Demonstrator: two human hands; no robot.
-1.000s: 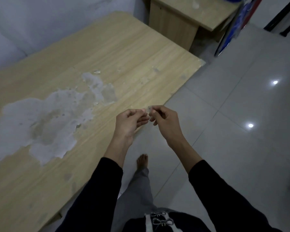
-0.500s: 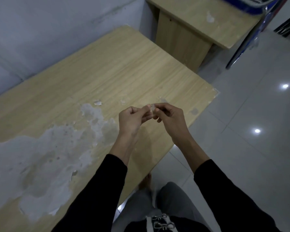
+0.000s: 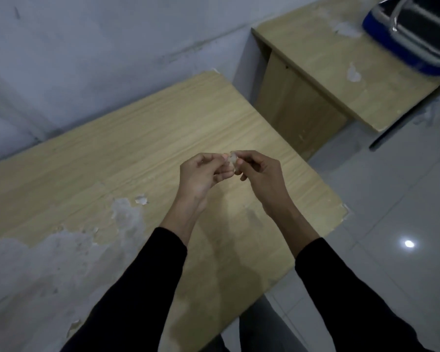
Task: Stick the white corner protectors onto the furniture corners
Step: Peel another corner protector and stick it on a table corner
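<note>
Left hand (image 3: pixel 201 177), right hand (image 3: pixel 262 174) — fingers curled, a shared pinch on the corner protector (image 3: pixel 233 158).

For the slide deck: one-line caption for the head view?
Left hand and right hand pinch a small white corner protector between them above a peeling wooden table.

Left hand (image 3: pixel 201 174) and right hand (image 3: pixel 261 171) pinch a corner protector (image 3: pixel 233 158), fingers (image 3: pixel 222 174) curled.
</note>
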